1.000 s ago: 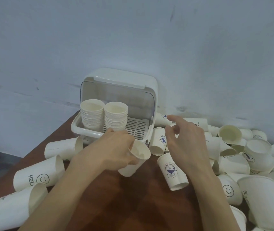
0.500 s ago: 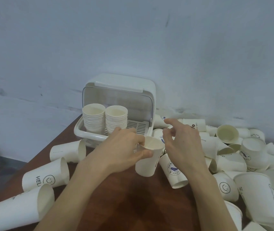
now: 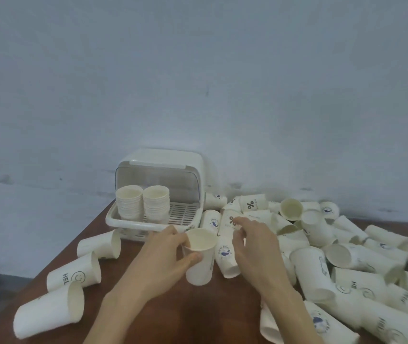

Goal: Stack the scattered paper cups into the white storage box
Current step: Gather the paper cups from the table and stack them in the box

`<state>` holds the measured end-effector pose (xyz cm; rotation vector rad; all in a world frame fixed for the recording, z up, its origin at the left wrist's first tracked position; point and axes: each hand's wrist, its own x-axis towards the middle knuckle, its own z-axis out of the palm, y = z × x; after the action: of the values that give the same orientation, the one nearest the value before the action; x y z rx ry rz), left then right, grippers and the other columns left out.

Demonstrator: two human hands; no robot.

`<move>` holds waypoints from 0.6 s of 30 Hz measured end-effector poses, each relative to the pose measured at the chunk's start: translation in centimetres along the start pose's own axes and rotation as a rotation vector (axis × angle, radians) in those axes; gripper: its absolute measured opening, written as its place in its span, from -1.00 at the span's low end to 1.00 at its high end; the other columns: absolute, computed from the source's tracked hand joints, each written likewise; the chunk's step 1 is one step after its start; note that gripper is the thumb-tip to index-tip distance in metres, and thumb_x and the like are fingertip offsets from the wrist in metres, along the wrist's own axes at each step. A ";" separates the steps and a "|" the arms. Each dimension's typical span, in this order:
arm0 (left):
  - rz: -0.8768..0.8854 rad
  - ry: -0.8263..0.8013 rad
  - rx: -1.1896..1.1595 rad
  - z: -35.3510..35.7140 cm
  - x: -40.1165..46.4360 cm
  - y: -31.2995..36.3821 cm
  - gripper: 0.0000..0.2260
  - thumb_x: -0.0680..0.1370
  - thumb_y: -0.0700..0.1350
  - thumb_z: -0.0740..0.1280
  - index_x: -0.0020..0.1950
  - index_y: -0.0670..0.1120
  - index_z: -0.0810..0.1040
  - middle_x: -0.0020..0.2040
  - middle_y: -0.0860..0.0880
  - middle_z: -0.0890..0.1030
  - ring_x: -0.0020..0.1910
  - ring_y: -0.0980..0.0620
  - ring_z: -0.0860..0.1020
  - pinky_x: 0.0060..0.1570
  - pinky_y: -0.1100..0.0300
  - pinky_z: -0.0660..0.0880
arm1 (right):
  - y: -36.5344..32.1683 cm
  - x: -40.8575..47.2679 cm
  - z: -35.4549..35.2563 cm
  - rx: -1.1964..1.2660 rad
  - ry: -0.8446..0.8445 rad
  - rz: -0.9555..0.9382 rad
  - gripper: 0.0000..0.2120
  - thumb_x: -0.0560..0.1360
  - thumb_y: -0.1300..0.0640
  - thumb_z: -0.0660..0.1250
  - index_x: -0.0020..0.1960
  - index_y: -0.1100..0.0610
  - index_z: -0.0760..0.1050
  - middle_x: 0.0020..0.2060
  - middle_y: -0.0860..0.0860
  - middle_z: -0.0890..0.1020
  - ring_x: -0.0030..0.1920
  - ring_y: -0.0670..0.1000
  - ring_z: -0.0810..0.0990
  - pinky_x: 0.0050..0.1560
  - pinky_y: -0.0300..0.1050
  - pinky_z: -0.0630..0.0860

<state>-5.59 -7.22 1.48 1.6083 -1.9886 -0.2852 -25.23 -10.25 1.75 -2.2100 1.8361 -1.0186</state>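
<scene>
Left hand (image 3: 167, 253) grip curled round upright white paper cup (image 3: 200, 256), mouth up for nesting, just before white plastic storage box (image 3: 133, 220) holding two stacks. Right hand (image 3: 254, 240) loose, empty, over scattered cups on brown bench (image 3: 148, 319).

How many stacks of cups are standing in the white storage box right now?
2: a left stack and a right stack, side by side at the left of the white storage box. None seems hidden.
</scene>
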 end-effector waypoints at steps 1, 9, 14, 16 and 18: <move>0.001 0.004 -0.017 0.0 -0.4 0.6 -0.79 0.49 0.21 0.33 -0.14 0.09 0.52 -0.13 0.14 0.46 -0.12 0.18 0.43 -0.15 0.29 0.34 | 0.3 -0.5 -0.6 -0.016 -0.008 0.002 -0.65 0.59 0.13 0.13 0.35 0.02 0.44 0.14 0.01 0.59 0.20 0.05 0.47 0.20 -0.02 0.39; -0.007 0.030 -0.085 1.1 -2.9 5.4 -0.81 0.48 0.19 0.36 -0.18 0.11 0.49 -0.14 0.11 0.45 -0.20 0.17 0.44 -0.20 0.25 0.34 | 2.0 -4.5 -5.0 -0.041 -0.053 0.003 -0.63 0.60 0.13 0.09 0.38 0.00 0.37 0.20 -0.03 0.54 0.25 0.00 0.41 0.24 -0.12 0.34; -0.019 0.052 -0.039 1.8 -3.6 7.6 -0.73 0.50 0.25 0.27 -0.22 0.08 0.44 -0.18 0.09 0.46 -0.17 0.18 0.44 -0.13 0.17 0.40 | 3.2 -6.3 -7.6 -0.073 -0.025 0.003 -0.65 0.61 0.13 0.08 0.36 0.01 0.39 0.12 -0.05 0.57 0.19 0.00 0.43 0.19 -0.11 0.36; -0.009 0.069 -0.057 2.1 -3.6 8.5 -0.74 0.51 0.23 0.28 -0.22 0.07 0.44 -0.19 0.09 0.46 -0.19 0.19 0.44 -0.15 0.17 0.40 | 3.8 -6.8 -8.7 -0.078 -0.018 0.009 -0.69 0.60 0.14 0.08 0.29 0.01 0.43 0.07 -0.04 0.58 0.16 0.01 0.44 0.16 -0.09 0.37; 0.018 0.085 -0.080 2.5 -3.5 9.5 -0.75 0.50 0.20 0.30 -0.23 0.07 0.43 -0.21 0.08 0.45 -0.22 0.18 0.44 -0.18 0.16 0.38 | 4.4 -7.2 -9.9 -0.075 0.006 0.010 -0.72 0.59 0.16 0.10 0.25 0.03 0.45 0.02 -0.03 0.58 0.13 0.03 0.47 0.13 -0.07 0.40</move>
<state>-14.38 -1.84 3.14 1.5272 -1.9023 -0.2814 -34.63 -1.61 4.29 -2.2394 1.9163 -0.9718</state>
